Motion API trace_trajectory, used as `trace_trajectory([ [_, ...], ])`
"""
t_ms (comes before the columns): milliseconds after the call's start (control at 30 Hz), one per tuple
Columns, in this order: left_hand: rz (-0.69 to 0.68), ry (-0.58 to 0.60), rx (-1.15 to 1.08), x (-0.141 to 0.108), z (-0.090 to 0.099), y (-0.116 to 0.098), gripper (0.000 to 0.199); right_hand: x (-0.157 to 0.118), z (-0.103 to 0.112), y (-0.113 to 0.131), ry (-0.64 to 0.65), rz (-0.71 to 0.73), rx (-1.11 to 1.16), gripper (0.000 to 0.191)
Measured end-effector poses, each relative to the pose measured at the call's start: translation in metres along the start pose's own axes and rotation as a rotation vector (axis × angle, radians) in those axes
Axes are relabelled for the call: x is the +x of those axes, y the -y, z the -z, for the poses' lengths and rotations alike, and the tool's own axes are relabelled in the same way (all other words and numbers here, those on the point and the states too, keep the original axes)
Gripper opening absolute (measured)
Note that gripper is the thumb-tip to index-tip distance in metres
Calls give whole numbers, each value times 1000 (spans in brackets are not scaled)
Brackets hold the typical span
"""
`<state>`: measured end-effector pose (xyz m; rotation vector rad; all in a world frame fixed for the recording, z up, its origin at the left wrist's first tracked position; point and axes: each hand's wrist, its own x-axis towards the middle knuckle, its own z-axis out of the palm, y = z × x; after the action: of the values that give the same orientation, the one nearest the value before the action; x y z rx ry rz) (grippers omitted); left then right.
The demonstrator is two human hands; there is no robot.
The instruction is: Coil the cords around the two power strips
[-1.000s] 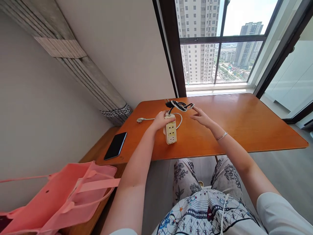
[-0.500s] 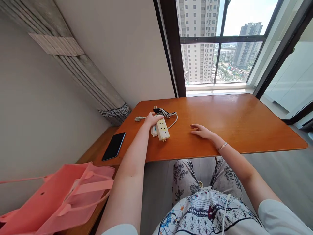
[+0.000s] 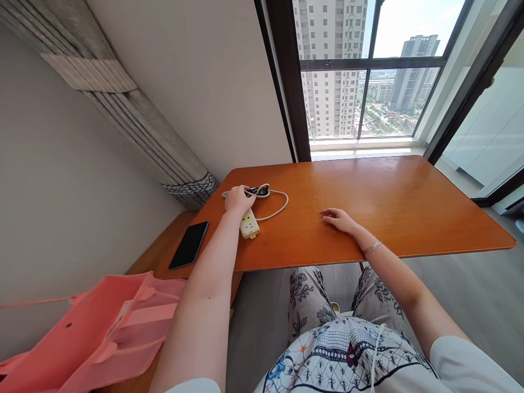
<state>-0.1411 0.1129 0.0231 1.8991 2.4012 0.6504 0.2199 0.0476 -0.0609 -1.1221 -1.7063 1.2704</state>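
Note:
My left hand (image 3: 238,201) is closed over the far part of a cream power strip (image 3: 249,225), whose near end with its sockets shows below the fingers. The strip lies at the left part of the table. A white cord (image 3: 282,209) loops out to the right of it, and a bundle of black and white cable (image 3: 260,191) sits just beyond my fingertips. My right hand (image 3: 339,220) rests on the tabletop with loosely bent fingers apart, holding nothing; a bracelet is on that wrist.
The orange-brown wooden table (image 3: 368,191) reaches toward the window. A black phone (image 3: 189,245) lies near its left edge. A pink bag (image 3: 123,327) stands at the lower left, partly hidden by my left arm. A grey curtain (image 3: 164,142) hangs at the left wall.
My left hand has moved left, and the power strip has shifted left with it. The cable bundle and cord have been dragged along. My right hand stays nearly in place.

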Motion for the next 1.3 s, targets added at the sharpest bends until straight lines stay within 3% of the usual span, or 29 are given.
trace_trajectory([
  [100,-174,-4,37,-24,-14,-19,43,0,0,-2,0,3,-7,28],
  [200,-370,-93,38,-51,-33,-36,54,-2,0,-2,-2,15,-30,28],
  [300,-454,19,118,-68,-49,-46,39,-3,0,-2,-1,14,-58,28],
  [367,-455,116,170,-71,-57,-48,28,-4,-1,-2,2,18,-78,27],
  [433,-408,161,204,-67,-60,-46,31,-4,-2,-2,3,33,-91,27],
  [600,-283,141,250,-47,-61,-38,34,-4,-3,-3,8,46,-117,27],
  [700,-258,101,250,-44,-66,-45,33,-4,-3,-2,7,42,-128,27],
  [867,-384,23,2,-62,-84,-81,22,-4,-6,-2,-25,92,-98,25],
  [1033,-487,-46,-261,-87,-103,-115,20,-3,-5,-6,-181,148,-22,26],
  [1167,-567,-31,-350,-99,-111,-118,18,0,-2,-9,-302,167,-32,24],
  [1300,-550,-49,-427,-100,-110,-111,18,-1,-1,-9,-362,189,-63,20],
])
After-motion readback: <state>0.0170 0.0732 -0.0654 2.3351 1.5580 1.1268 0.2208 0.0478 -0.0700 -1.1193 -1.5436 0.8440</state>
